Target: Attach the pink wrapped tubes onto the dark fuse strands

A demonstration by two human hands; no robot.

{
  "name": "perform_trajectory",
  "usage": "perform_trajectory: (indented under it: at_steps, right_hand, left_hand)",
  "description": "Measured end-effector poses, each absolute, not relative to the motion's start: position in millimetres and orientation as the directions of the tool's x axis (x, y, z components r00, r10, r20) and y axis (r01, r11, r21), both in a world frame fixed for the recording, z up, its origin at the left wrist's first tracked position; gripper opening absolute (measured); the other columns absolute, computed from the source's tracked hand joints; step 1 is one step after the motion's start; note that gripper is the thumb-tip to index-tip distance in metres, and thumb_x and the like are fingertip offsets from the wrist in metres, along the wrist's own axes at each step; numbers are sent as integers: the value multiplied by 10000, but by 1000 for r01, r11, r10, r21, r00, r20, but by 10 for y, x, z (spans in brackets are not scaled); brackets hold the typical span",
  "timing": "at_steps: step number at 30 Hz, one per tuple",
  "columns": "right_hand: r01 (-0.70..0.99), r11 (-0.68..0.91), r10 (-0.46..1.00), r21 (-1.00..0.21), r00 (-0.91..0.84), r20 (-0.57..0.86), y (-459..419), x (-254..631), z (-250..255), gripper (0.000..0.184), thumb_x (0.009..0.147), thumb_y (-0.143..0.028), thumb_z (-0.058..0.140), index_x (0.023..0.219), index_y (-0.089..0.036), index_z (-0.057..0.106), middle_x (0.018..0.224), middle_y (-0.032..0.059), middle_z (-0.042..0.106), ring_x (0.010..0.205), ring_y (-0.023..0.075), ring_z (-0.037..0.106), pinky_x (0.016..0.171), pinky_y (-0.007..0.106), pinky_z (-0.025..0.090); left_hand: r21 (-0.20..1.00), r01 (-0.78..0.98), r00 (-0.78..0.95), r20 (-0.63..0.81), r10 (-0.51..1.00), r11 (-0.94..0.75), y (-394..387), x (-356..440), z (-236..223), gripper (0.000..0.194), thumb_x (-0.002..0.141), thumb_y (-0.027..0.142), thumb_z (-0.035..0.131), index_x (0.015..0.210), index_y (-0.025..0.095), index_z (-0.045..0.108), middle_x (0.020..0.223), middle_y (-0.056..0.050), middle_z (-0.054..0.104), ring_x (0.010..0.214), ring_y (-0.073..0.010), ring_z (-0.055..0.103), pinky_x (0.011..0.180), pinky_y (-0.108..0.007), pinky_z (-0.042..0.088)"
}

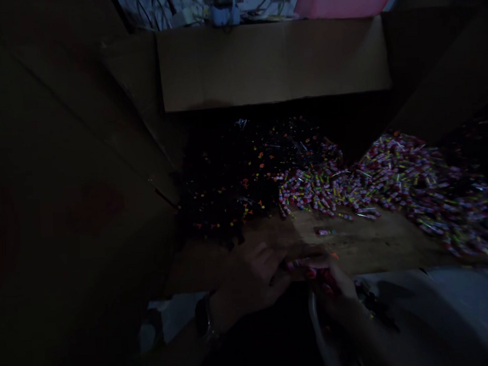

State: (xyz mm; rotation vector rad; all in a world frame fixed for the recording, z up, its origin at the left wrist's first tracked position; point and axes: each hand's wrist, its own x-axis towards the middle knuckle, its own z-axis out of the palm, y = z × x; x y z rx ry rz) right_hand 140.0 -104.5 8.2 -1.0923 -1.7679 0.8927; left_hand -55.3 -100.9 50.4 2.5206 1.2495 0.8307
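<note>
Through my remote feed, the nearest item is a container with a pale curved rim, positioned under the right hand, I judge for short reach; that hand is closed around several pink tubes, apparently cupped to keep them bunched; the left hand meets it at the fingertips, seemingly to steady the pieces, though the dimness prevents me from confirming its grip; beyond, on the wooden board, one loose tube lies before a broad tube pile; left of this spreads a dark heap flecked with orange and yellow; farther back, a cardboard flap stands behind, probably as containment.
</note>
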Motion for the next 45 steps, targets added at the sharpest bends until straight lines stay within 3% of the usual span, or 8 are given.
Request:
perform_trajectory:
  at_steps: [4, 10, 17, 23, 33, 36, 41, 45]
  right_hand:
    - [268, 329, 908, -905, -352, 226, -888, 1470, -19, 129, 861, -324, 516, 882, -241, 612, 860, 56, 683, 769, 195, 651, 664, 287, 528]
    - [681, 215, 977, -700, -147, 158, -261, 2057, -162, 259, 816, -346, 531, 1009, -187, 598, 869, 90, 690, 740, 239, 647, 629, 321, 480]
    - [837, 296, 944, -460, -328, 10, -21, 2294, -261, 275, 836, -335, 489, 1024, -228, 659, 1018, 111, 654, 864, 261, 648, 690, 325, 475]
    - [798, 334, 941, -502, -310, 134, -80, 2220, -295, 309, 869, -358, 455, 1094, -227, 623, 1202, 135, 517, 979, 264, 604, 782, 367, 477]
    - [633, 211, 977, -745, -143, 155, -354, 1876, -266, 301, 832, -407, 498, 1016, -189, 593, 894, 92, 701, 781, 248, 657, 698, 330, 495]
    - [562, 127, 992, -817, -54, 117, -454, 1806, -205, 334, 812, -460, 531, 995, -190, 600, 879, 84, 705, 777, 244, 657, 695, 313, 494]
    - [421, 18, 996, -907, 67, 51, -559, 1671, -45, 355, 740, -499, 610, 905, -185, 628, 817, 65, 702, 730, 225, 644, 681, 299, 495]
    - [278, -37, 997, -960, 80, -15, -640, 1476, 86, 345, 687, -491, 674, 851, -189, 640, 766, 52, 700, 700, 216, 642, 652, 286, 499]
  left_hand:
    - [440, 712, 458, 301, 837, -548, -966, -585, 326, 194, 880, 303, 507, 997, 178, 600, 883, -55, 673, 838, -199, 595, 750, -342, 456]
    - [355, 761, 517, 176, 838, -544, -853, -589, 139, 249, 922, 327, 435, 883, 170, 623, 841, -47, 667, 838, -183, 584, 709, -307, 441]
    - [259, 831, 446, 219, 868, -493, -630, -531, 122, 508, 859, 536, 475, 1217, 179, 522, 1162, -90, 595, 1065, -243, 508, 927, -404, 398]
    - [10, 969, 231, 315, 921, -247, -183, -1087, 207, 547, 819, 199, 539, 1350, 170, 414, 1416, -99, 418, 1325, -318, 276, 1090, -519, 176]
    - [4, 952, 298, 235, 925, -307, -138, -1556, 311, 420, 825, 98, 490, 1241, 148, 521, 1168, -106, 591, 987, -239, 508, 831, -376, 424]
    - [106, 947, 261, 292, 920, -302, -159, -1715, 382, 304, 825, 149, 530, 1119, 178, 602, 1090, -76, 635, 985, -233, 517, 874, -383, 414]
    - [579, 791, -154, 501, 851, -198, -191, -1751, 525, 198, 825, 277, 553, 986, 191, 631, 1032, -75, 657, 1025, -234, 569, 937, -396, 413]
    - [937, 342, -440, 233, 867, -79, -302, -1517, 653, 225, 793, 336, 587, 963, 191, 611, 926, -50, 680, 851, -202, 659, 785, -332, 510]
